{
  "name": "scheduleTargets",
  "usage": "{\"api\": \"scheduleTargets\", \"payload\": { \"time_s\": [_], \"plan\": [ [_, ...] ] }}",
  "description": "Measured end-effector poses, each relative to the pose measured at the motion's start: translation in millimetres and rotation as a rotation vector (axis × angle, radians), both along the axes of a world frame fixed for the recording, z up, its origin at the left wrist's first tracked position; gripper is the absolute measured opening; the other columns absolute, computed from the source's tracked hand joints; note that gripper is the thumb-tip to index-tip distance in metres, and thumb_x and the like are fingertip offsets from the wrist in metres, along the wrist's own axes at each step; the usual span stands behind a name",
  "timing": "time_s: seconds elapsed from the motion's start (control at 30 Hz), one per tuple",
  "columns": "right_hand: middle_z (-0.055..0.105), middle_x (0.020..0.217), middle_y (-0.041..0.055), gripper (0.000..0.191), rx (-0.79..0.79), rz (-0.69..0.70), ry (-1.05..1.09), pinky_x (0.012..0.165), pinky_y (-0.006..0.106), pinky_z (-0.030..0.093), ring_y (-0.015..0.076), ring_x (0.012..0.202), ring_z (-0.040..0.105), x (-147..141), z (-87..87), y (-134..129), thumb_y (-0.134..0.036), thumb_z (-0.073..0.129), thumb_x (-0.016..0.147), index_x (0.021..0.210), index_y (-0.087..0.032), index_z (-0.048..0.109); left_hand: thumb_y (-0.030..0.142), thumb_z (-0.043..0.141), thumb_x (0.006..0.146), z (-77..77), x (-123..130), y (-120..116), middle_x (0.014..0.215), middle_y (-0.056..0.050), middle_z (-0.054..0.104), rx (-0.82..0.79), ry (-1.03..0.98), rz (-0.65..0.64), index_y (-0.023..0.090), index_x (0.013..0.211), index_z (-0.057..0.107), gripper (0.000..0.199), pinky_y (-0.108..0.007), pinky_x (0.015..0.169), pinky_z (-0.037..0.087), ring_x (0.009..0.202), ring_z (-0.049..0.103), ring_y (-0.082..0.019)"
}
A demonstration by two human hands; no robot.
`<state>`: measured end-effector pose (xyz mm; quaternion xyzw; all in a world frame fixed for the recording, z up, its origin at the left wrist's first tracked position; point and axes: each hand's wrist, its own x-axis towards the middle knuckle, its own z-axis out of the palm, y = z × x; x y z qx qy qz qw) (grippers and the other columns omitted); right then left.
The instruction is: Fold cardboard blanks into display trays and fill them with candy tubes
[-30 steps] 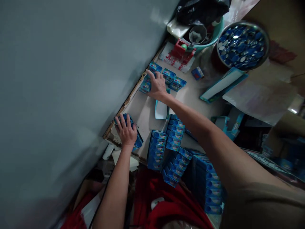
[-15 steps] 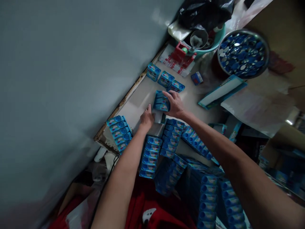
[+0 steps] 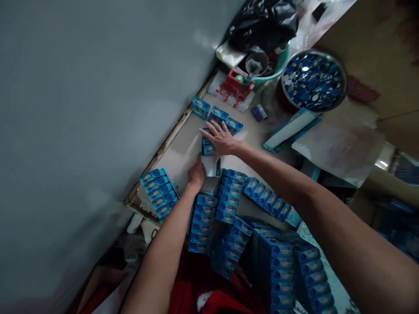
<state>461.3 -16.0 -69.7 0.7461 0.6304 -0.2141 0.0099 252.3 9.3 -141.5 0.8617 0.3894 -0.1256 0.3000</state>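
A narrow open carton (image 3: 209,165) with a pale inside lies on the table, its far end holding a few small blue boxes (image 3: 208,149). Over these boxes my right hand (image 3: 221,138) is spread, fingers apart and reaching toward the far side. My left hand (image 3: 197,173) grips the carton's left side, its index finger stretched along the edge; the other fingers are partly hidden. Just beyond my right fingers stand a blue box (image 3: 218,114) and another blue box (image 3: 234,126), with a third blue box (image 3: 200,108) nearer the wall.
Rows of blue boxes (image 3: 159,192) lie left, and more stacked boxes (image 3: 202,223) fill the near side. A metal pot (image 3: 313,80) of blue and silver discs stands far right. Beside it are a red tape dispenser (image 3: 238,83) and an empty blue carton (image 3: 292,131). The wall (image 3: 98,109) borders the left.
My right hand has gone from holding the blue boxes at their right side to lying spread over them. My left hand stays at the carton. The view has shifted slightly.
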Motion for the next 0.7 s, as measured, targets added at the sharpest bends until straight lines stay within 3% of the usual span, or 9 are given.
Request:
{"api": "scheduleTargets", "payload": {
  "time_s": [0.07,0.13,0.2,0.27,0.37,0.47,0.6,0.7],
  "plan": [
    [0.019,0.181,0.0203,0.129,0.054,-0.058,0.028,0.132,0.069,0.019,0.0482,0.165,0.019,13.8,11.4,6.7,-0.068,0.089,0.073,0.176,-0.023,0.025,0.023,0.043,0.111,-0.1,-0.6,-1.2,0.125,-0.014,0.081,0.004,0.0,0.02,0.019,0.175,0.029,0.066,-0.037,0.097,0.057,0.112,0.079,-0.029],
    [0.03,0.177,0.0222,0.106,0.16,-0.251,-0.016,0.129,0.064,0.03,0.0462,0.16,0.031,33.0,17.8,14.8,-0.065,0.078,0.088,0.173,-0.02,0.033,0.024,0.045,0.111,-2.9,-2.2,-2.0,0.135,-0.013,0.078,0.021,-0.025,0.039,0.021,0.174,0.033,0.064,-0.035,0.1,0.057,0.117,0.078,-0.028],
    [0.043,0.167,0.0265,0.088,0.188,-0.475,-0.084,0.124,0.065,0.035,0.0474,0.152,0.041,53.6,15.7,24.7,-0.058,0.071,0.096,0.166,-0.013,0.043,0.024,0.046,0.111,-7.2,-3.5,-3.2,0.143,-0.013,0.074,0.029,-0.039,0.057,0.023,0.172,0.036,0.063,-0.035,0.103,0.056,0.123,0.075,-0.028],
    [0.055,0.155,0.0282,0.076,0.119,-0.586,-0.097,0.121,0.067,0.036,0.0486,0.144,0.049,70.4,6.8,34.7,-0.054,0.073,0.096,0.154,-0.009,0.056,0.025,0.047,0.111,-10.9,-3.6,-4.5,0.145,-0.013,0.073,0.026,-0.039,0.064,0.023,0.172,0.038,0.062,-0.037,0.106,0.056,0.128,0.073,-0.028],
    [0.069,0.141,0.0234,0.059,0.062,-0.616,-0.03,0.118,0.062,0.042,0.0433,0.134,0.06,84.9,-6.7,43.4,-0.048,0.074,0.095,0.14,-0.011,0.069,0.025,0.048,0.111,-12.9,-2.0,-5.9,0.146,-0.013,0.072,0.013,-0.044,0.08,0.025,0.172,0.038,0.062,-0.038,0.11,0.056,0.132,0.071,-0.028],
    [0.073,0.138,0.0165,0.054,0.179,-0.645,0.0,0.113,0.053,0.05,0.0371,0.129,0.066,97.4,-7.8,40.6,-0.047,0.071,0.096,0.141,-0.017,0.071,0.023,0.048,0.11,-13.0,0.0,-6.5,0.151,-0.012,0.07,0.007,-0.06,0.089,0.028,0.172,0.038,0.063,-0.042,0.11,0.057,0.13,0.072,-0.029],
    [0.069,0.149,0.0131,0.058,0.378,-0.607,-0.063,0.118,0.05,0.048,0.0334,0.137,0.064,124.6,1.4,21.9,-0.042,0.07,0.096,0.15,-0.02,0.066,0.024,0.046,0.111,-14.7,0.5,-6.5,0.146,-0.013,0.073,0.004,-0.055,0.08,0.027,0.173,0.036,0.062,-0.041,0.11,0.057,0.128,0.074,-0.029],
    [0.072,0.145,0.0139,0.059,0.34,-0.641,-0.069,0.117,0.055,0.048,0.0345,0.135,0.065,141.5,-0.6,-2.0,-0.044,0.072,0.094,0.148,-0.022,0.068,0.025,0.043,0.112,-14.6,-0.4,-6.3,0.145,-0.014,0.073,0.016,-0.062,0.067,0.023,0.172,0.037,0.061,-0.038,0.11,0.057,0.13,0.073,-0.028]
  ]
}}
